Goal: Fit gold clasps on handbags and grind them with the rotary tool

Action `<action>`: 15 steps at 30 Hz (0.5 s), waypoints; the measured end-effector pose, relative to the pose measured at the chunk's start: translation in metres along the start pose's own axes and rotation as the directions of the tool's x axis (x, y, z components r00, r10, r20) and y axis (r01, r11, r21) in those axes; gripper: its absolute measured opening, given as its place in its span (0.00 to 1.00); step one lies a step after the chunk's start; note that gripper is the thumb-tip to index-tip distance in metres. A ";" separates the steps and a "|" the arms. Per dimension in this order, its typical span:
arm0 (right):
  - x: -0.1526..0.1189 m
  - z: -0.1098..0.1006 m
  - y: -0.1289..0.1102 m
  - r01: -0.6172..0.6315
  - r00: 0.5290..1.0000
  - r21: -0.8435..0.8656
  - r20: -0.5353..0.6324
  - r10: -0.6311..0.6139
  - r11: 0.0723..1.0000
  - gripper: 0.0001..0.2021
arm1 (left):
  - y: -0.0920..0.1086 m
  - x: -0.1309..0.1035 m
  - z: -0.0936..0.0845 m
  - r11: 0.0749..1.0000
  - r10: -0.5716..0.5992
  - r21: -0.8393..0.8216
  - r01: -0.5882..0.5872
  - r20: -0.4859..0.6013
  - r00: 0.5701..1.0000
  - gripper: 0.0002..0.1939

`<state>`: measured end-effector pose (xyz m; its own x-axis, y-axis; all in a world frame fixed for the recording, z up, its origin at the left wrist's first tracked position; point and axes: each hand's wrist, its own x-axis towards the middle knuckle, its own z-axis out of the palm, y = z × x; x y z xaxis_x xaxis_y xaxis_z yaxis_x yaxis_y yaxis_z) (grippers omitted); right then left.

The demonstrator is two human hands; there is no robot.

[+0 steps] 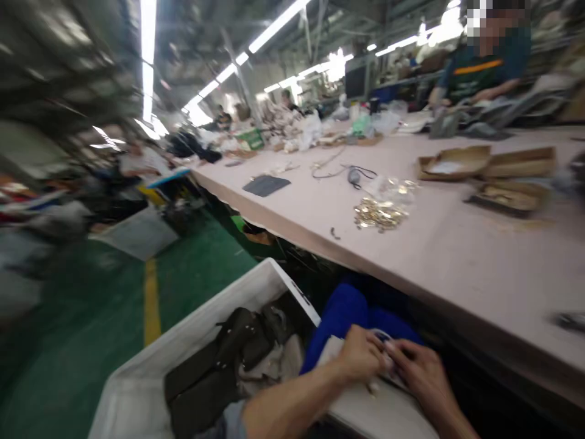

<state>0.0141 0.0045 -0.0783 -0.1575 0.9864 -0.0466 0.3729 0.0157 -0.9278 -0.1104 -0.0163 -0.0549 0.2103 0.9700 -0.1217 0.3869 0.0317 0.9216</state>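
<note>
Low in the head view, a flat light-beige piece (379, 408), possibly a bag, lies across my lap over blue trousers (340, 314). My left hand (363, 356) is closed at its upper edge, the fingers curled in. Close against it, my right hand (420, 369) pinches with thumb and fingers. A small pale part shows between the fingertips, too blurred to name. A thin whitish loop (381, 333) sticks up behind the fingers. To the left, a white plastic bin (150, 350) holds dark olive bags or pouches (205, 381) and some beige ones.
A long pink-topped table (457, 256) runs ahead and to the right. On it lie gold metal fittings (379, 214), a dark grey flat piece (266, 185), a cord (354, 177) and open cardboard boxes (457, 163). Across the table stands a co-worker (484, 76). Green floor (205, 262) is at left.
</note>
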 end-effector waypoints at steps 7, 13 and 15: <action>-0.014 -0.025 0.069 -0.339 0.940 0.358 0.091 0.329 0.870 0.26 | -0.051 0.029 0.033 0.891 -0.314 -0.305 0.337 0.123 0.942 0.07; -0.005 -0.028 0.077 -0.356 0.933 0.448 0.118 0.341 0.820 0.20 | -0.053 0.036 0.042 0.817 -0.423 -0.386 0.427 0.102 0.901 0.14; -0.003 -0.033 0.073 -0.354 0.933 0.453 0.117 0.339 0.818 0.20 | -0.049 0.039 0.046 0.801 -0.430 -0.414 0.432 0.104 0.897 0.13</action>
<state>0.0719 0.0078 -0.1334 -0.1274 0.9069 -0.4016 -0.0530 -0.4106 -0.9103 -0.0797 0.0086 -0.1219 0.1153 0.8312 -0.5438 0.0286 0.5444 0.8383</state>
